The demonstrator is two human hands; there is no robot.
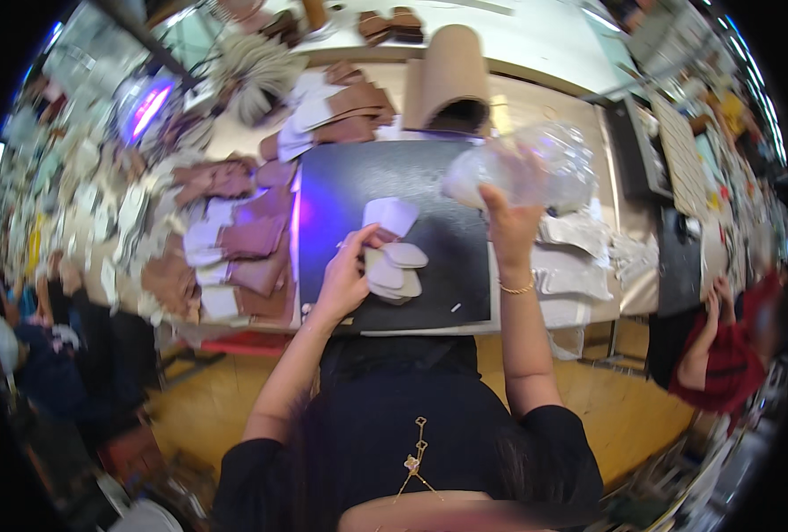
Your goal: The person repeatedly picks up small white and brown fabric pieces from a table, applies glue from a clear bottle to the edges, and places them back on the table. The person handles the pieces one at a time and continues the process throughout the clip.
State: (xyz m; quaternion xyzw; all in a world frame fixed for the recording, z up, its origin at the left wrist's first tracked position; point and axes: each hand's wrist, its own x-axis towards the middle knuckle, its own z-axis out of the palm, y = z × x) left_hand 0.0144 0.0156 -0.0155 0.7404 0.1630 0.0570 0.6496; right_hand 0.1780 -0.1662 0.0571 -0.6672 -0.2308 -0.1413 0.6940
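Note:
My left hand (349,273) is at the middle of a black work mat (447,284), its fingers closed at the edge of a small group of pale rounded cut pieces (395,273). Just beyond the fingertips lies a stack of whitish cut pieces (391,215). My right hand (513,217) is raised over the mat's right side, gripping a crumpled clear plastic bag (558,164). The bag is blurred, and what is inside it, if anything, cannot be made out.
Brown and white cut pieces (252,239) lie in piles left of the mat. Beyond it stands a tan rolled sheet (456,80). White stacked pieces (576,270) sit to the right. A lit lamp (150,111) glows violet at the far left. A person in red (722,355) sits at right.

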